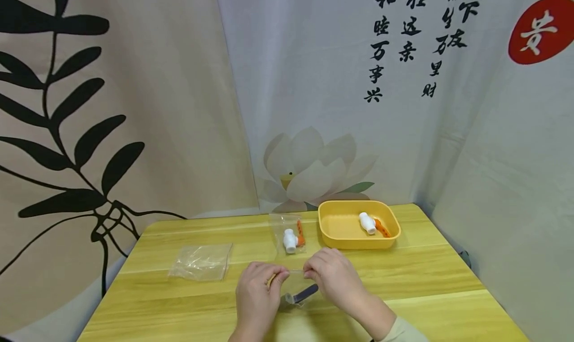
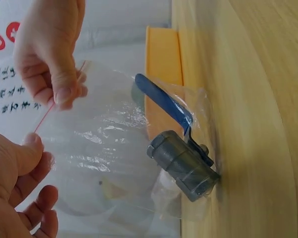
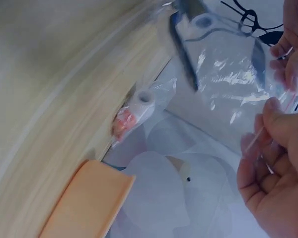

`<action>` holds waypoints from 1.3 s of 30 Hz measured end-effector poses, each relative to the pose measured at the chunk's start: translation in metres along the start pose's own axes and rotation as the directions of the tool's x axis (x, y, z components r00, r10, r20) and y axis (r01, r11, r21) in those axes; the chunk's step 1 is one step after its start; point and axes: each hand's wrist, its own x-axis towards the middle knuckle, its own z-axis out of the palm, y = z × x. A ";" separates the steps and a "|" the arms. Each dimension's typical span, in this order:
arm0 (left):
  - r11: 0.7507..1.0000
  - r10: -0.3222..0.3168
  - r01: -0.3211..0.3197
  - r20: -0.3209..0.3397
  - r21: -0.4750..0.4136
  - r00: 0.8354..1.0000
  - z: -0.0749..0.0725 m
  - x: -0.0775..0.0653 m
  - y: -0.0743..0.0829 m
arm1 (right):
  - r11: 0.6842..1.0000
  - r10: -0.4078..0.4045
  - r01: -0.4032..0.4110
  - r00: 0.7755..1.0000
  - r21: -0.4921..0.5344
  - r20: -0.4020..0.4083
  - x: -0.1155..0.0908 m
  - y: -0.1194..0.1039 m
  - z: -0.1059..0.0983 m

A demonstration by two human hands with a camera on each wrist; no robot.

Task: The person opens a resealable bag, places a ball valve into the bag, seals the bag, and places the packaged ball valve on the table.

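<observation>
A transparent zip bag with a red line along its mouth hangs between my two hands. Inside it lies a grey ball valve with a blue lever handle, low in the bag and close to the table. My left hand pinches one end of the bag's mouth between thumb and forefinger. At the other end, my right hand pinches the same edge, a short gap from the left. Whether the zip is parted I cannot tell.
Behind the hands, a second transparent bag holds a white valve with an orange handle. A yellow tray at the back right contains another white valve with an orange handle. A flat plastic bag lies at left on the wooden table.
</observation>
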 end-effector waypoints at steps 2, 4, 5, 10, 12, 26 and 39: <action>1.000 0.000 0.000 -0.001 0.001 1.000 -0.001 0.001 0.000 | 1.000 0.001 -0.001 1.000 -0.006 0.006 -0.001 0.001 -0.002; 1.000 0.002 -0.002 0.003 0.002 1.000 -0.002 0.001 0.000 | 1.000 -0.003 0.003 1.000 -0.007 0.002 -0.002 0.002 -0.003; 1.000 0.006 -0.006 0.004 0.003 1.000 -0.002 0.001 0.000 | 1.000 -0.009 0.009 1.000 -0.005 -0.002 -0.001 0.002 -0.004; 1.000 0.010 -0.010 0.005 0.009 1.000 -0.004 0.002 0.001 | 1.000 -0.022 0.022 1.000 -0.004 -0.012 0.000 0.001 -0.005; 1.000 0.011 -0.011 0.007 0.015 1.000 -0.005 0.002 0.001 | 1.000 -0.018 0.018 1.000 -0.011 -0.010 0.000 0.001 -0.005; 0.999 0.018 -0.018 0.003 0.041 1.000 -0.008 0.002 0.001 | 0.999 -0.046 0.046 0.999 -0.030 -0.020 -0.001 0.003 -0.007; 0.999 -0.044 0.043 0.035 0.018 0.998 -0.007 0.002 -0.002 | 0.991 -0.058 0.060 0.998 -0.120 0.023 0.000 0.004 -0.010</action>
